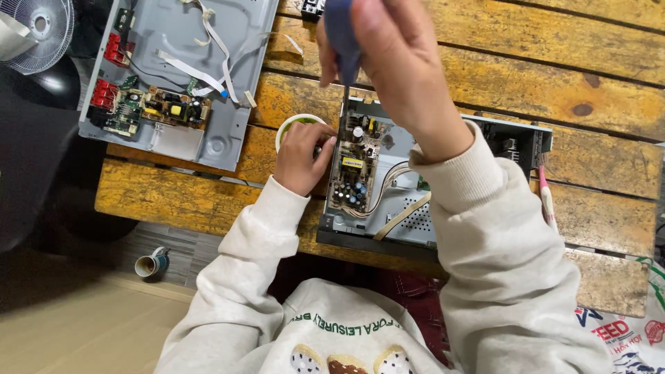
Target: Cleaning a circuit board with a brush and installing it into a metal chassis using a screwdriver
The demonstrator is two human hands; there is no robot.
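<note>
Screwdriver [344,52] with a blue handle stands upright, fingers of the right hand [395,69] wrapped around the handle, its thin shaft meeting the top edge of a brown circuit board [352,173] crowded with capacitors. This board sits inside an opened grey metal chassis [409,218] near the front edge of a worn wooden table [589,83]. Left hand [299,158], fingers curled, rests against the chassis's left side, partly covering a small white cup [294,123]. Bare planks lie to the right; a second chassis [208,41] lies upper left.

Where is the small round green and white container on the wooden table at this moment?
In the head view, the container sits left of centre on the wooden table, partly under the left hand, beside the opened metal chassis.
</note>
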